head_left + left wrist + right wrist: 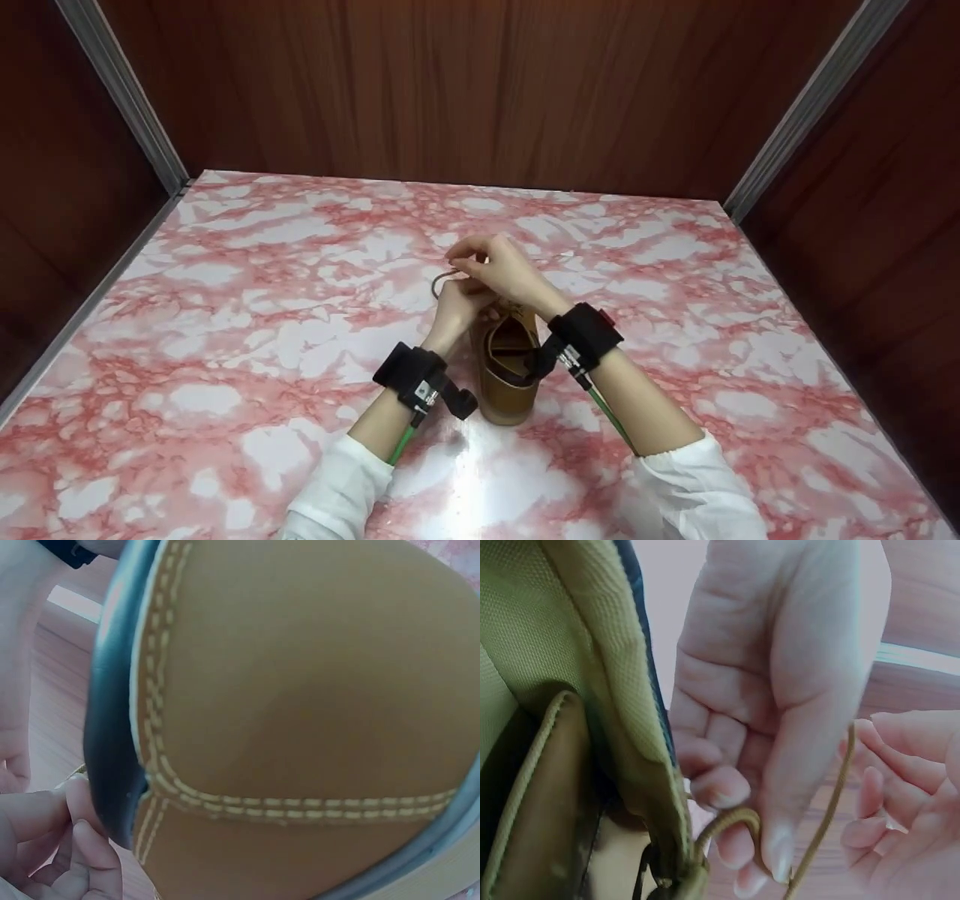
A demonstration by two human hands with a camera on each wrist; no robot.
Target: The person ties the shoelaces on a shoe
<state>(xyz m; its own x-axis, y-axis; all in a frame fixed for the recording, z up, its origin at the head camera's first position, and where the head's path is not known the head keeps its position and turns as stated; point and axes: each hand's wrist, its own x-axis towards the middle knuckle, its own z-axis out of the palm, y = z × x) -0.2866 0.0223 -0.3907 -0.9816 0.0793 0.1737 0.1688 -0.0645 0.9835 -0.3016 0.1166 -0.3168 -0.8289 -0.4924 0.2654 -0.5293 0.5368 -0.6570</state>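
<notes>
A brown low-cut shoe [504, 397] stands upright on the table, its heel nearest me. My left hand [457, 307] is at its left front, by the laces; thumb and fingers pinch a thin brown shoelace [826, 829] close to the eyelets. Higher and farther forward, my right hand [510, 271] holds the lace between thumb and fingertips. Between the two hands the cord bows out to the left in the head view. The shoe's side [300, 690], with double yellow stitching, fills most of the left wrist view. My hands partly hide the front of the shoe.
The table [247, 345] has a red-and-white marbled top. Dark wood panels [465, 90] rise behind and at both sides, with grey metal strips [127, 90] at the corners. Black camera straps [586, 335] wrap both wrists, with green cables running back along the forearms.
</notes>
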